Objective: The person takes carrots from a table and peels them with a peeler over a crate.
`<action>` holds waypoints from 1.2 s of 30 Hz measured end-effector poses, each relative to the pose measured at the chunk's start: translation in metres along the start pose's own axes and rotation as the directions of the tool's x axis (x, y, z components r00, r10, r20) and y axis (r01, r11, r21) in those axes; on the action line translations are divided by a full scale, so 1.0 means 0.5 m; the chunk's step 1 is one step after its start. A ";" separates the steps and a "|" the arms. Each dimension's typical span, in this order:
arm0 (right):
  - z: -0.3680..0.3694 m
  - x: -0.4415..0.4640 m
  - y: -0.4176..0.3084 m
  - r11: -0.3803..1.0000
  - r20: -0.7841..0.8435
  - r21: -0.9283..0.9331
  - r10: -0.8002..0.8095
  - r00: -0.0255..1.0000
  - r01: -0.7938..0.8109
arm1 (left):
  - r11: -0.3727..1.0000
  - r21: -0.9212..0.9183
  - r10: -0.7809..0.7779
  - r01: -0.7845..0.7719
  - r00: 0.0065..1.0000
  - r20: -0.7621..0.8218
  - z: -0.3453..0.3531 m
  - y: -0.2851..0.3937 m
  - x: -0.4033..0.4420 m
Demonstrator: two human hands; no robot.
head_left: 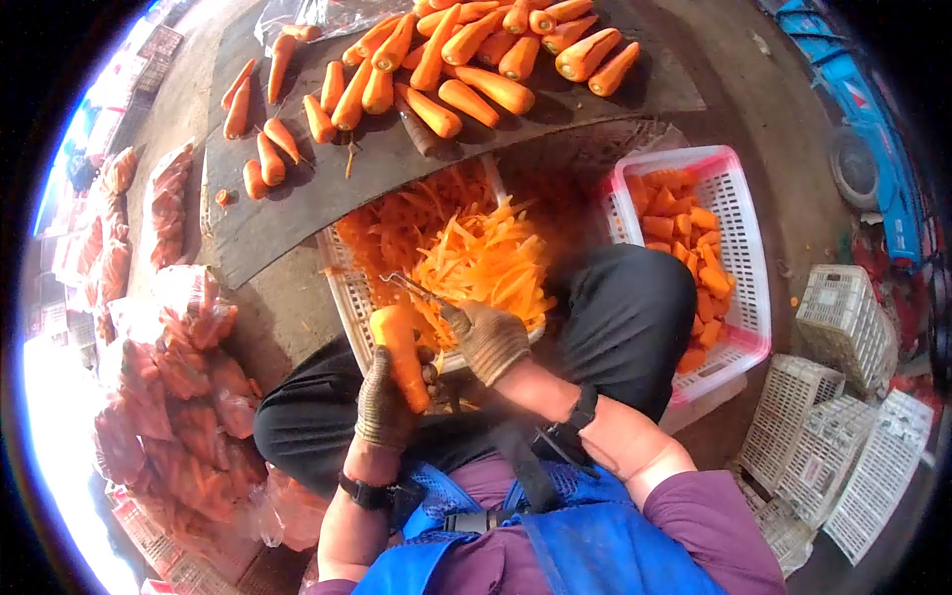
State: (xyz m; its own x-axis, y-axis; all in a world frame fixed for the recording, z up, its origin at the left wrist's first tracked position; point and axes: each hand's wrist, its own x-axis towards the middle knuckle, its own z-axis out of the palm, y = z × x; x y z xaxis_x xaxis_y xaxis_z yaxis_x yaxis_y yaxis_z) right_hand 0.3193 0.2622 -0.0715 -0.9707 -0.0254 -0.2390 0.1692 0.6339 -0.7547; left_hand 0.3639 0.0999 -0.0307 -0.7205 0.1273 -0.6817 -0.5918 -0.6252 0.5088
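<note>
My left hand (385,405), in a dirty knit glove, is closed around a thick peeled carrot (399,349) that stands nearly upright. My right hand (489,342), also gloved, grips a peeler (420,290) whose metal head points left, just above the carrot's top end and apart from it. Beneath both hands is a white plastic crate (355,309) heaped with orange carrot peelings (481,258). The fingertips of my right hand are partly hidden.
Many carrots (496,89) lie on a dark board (273,218) ahead. To the right, a pink-and-white basket (749,238) holds carrot pieces (699,263). Bagged carrots (178,416) are piled at left. White crates (833,446) and a blue vehicle (873,129) stand at right.
</note>
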 end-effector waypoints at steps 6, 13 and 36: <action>0.007 -0.019 -0.010 0.988 0.046 -0.042 -0.149 0.988 0.151 | 1.000 0.009 -0.008 0.008 1.000 0.026 -0.004 -0.036 0.027; -0.007 -0.014 0.001 0.993 0.106 -0.119 0.007 0.994 0.006 | 0.994 -0.108 0.001 0.004 0.999 0.046 0.019 -0.020 -0.006; 0.006 -0.016 0.022 0.997 0.115 -0.046 0.072 0.991 -0.067 | 0.974 -0.201 -0.039 0.104 0.952 0.305 0.016 0.031 -0.033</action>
State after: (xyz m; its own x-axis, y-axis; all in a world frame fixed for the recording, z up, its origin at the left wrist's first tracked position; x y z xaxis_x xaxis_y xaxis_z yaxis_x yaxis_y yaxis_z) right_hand 0.3292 0.2672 -0.0797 -0.9299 -0.0682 -0.3614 0.2260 0.6693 -0.7077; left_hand 0.3635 0.0940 -0.0075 -0.7730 0.3800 -0.5080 -0.5787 -0.7506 0.3190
